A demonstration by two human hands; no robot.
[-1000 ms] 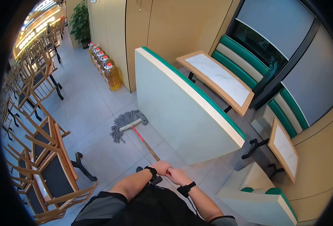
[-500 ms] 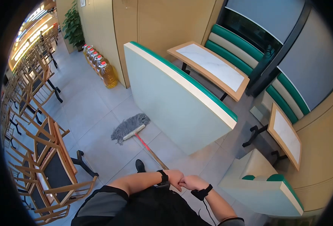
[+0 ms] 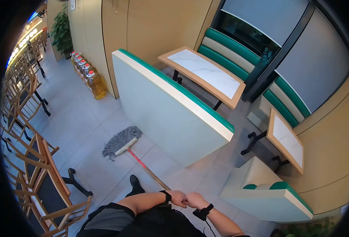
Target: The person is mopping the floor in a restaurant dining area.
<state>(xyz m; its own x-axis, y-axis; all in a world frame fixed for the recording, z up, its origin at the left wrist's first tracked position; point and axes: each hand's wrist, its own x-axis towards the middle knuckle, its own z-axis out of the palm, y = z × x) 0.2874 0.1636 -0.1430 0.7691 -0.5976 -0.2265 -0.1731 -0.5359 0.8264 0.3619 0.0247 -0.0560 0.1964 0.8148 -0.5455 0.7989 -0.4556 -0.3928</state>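
Observation:
A mop (image 3: 159,181) slants across the tiled floor in front of me, with grey string strands (image 3: 123,139) spread flat beside the partition. Its pale head bar joins a handle that is red near the bar and wooden higher up. My left hand (image 3: 178,198) is closed at the upper part of the handle. Right against it, my right hand (image 3: 196,200) is closed too, knuckles touching the left. The fingers hide the handle's top end. Both wrists wear black bands, and a cable hangs from the right one. My dark shoe (image 3: 135,183) stands left of the handle.
A pale partition (image 3: 158,106) with a green top runs ahead to the right. Behind it stand a booth table (image 3: 204,71) and a smaller table (image 3: 287,140). Several oil bottles (image 3: 96,85) line the wall. Wooden chairs (image 3: 60,185) are stacked on tables at left.
My view has turned slightly, so the partition, bottles and mop appear farther left and a little lower. More of my shoe and lower leg shows. Both hands stay closed together.

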